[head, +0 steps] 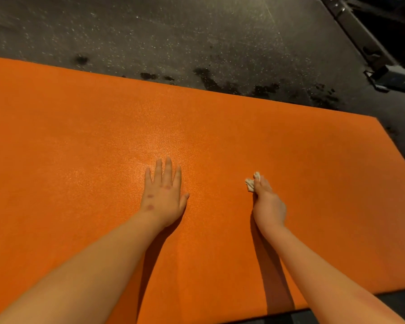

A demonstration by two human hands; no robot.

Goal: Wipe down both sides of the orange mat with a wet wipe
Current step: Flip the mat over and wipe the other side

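Across mid-frame, the flat orange foam mat [103,136] lies face-up; left hand [164,195] presses flat, fingers straight; right hand [268,202] grips the crumpled white wet wipe [251,182]. Underside apparently unwiped; flipping remains.

A: How many mats?
B: One orange mat [80,136], spread under the grip and out to every side of it.
A: Wipes?
B: One white wipe [251,182], bunched in the grip itself.
A: Hands?
B: Two. The right hand [268,202] makes the grip, and the left hand [163,195] lies flat to the grip's left.
A: Anything else?
B: One speckled floor [150,31] beyond the grip, several dark patches [220,83] on it, and one metal frame [365,43] far beyond, to the right.
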